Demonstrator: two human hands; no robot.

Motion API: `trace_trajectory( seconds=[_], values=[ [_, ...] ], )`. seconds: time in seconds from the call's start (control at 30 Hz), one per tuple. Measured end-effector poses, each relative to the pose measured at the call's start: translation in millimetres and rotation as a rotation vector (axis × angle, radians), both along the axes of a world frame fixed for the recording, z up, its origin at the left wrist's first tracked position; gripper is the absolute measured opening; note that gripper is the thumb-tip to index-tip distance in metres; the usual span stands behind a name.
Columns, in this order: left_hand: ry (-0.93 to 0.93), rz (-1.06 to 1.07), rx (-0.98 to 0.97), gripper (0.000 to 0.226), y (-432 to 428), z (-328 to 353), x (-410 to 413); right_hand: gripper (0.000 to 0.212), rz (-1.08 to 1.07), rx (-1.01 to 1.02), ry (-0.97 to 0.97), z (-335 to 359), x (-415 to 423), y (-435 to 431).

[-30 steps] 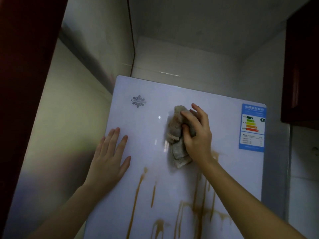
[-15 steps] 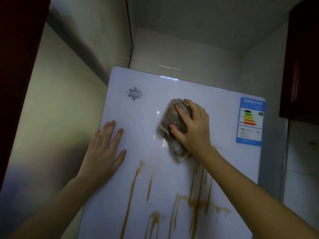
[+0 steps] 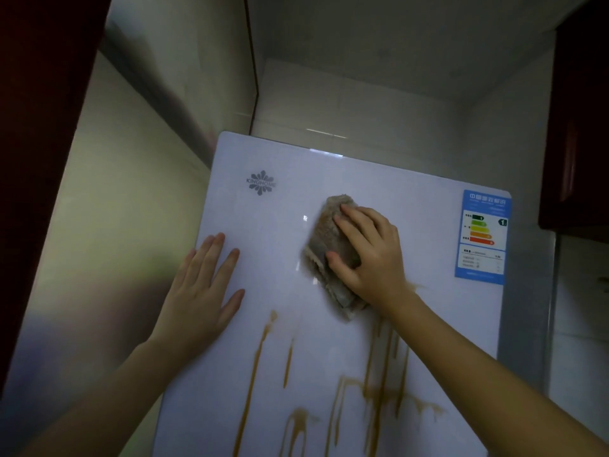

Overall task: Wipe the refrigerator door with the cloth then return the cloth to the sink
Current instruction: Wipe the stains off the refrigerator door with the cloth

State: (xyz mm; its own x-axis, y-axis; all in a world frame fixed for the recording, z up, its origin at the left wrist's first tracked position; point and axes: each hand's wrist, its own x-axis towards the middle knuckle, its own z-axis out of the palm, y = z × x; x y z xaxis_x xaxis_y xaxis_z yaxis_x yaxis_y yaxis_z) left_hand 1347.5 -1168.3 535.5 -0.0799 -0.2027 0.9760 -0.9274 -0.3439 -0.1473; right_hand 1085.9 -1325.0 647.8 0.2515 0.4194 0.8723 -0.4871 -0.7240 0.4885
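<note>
The white refrigerator door (image 3: 283,245) fills the middle of the view, with brown drip stains (image 3: 379,374) running down its lower part. A wadded grey-beige cloth (image 3: 324,239) lies against the door above the stains. My right hand (image 3: 369,255) holds the cloth there, fingers bent across it toward the left and thumb dug into its lower fold. My left hand (image 3: 201,291) rests flat on the door near its left edge, fingers spread and straight, holding nothing. The sink is out of sight.
A blue energy label (image 3: 482,237) is stuck at the door's upper right, and a grey brand logo (image 3: 261,182) at its upper left. A dark red cabinet (image 3: 580,127) hangs at the right. A pale tiled wall (image 3: 108,209) stands close on the left.
My right hand has turned over the cloth, fingers swinging from upward to leftward and lying flatter on it. The cloth has barely shifted on the door. My left hand has stayed flat in place.
</note>
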Motion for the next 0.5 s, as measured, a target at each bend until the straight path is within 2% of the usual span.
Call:
trace_trajectory(
  seconds=[0.1, 0.37, 0.5],
  values=[
    [0.003, 0.002, 0.004, 0.066, 0.2, 0.5, -0.1, 0.07, -0.005, 0.032, 0.048, -7.3, -4.4, -0.9],
    [0.008, -0.028, -0.001, 0.066, 2.0, -0.7, -2.0, 0.061, 0.029, 0.152, -0.142, -9.6, -1.0, -3.5],
    [0.024, -0.031, 0.005, 0.066, 0.9, -0.7, -1.4, 0.059, 0.043, 0.113, -0.061, -20.2, 5.8, -0.6]
  ],
)
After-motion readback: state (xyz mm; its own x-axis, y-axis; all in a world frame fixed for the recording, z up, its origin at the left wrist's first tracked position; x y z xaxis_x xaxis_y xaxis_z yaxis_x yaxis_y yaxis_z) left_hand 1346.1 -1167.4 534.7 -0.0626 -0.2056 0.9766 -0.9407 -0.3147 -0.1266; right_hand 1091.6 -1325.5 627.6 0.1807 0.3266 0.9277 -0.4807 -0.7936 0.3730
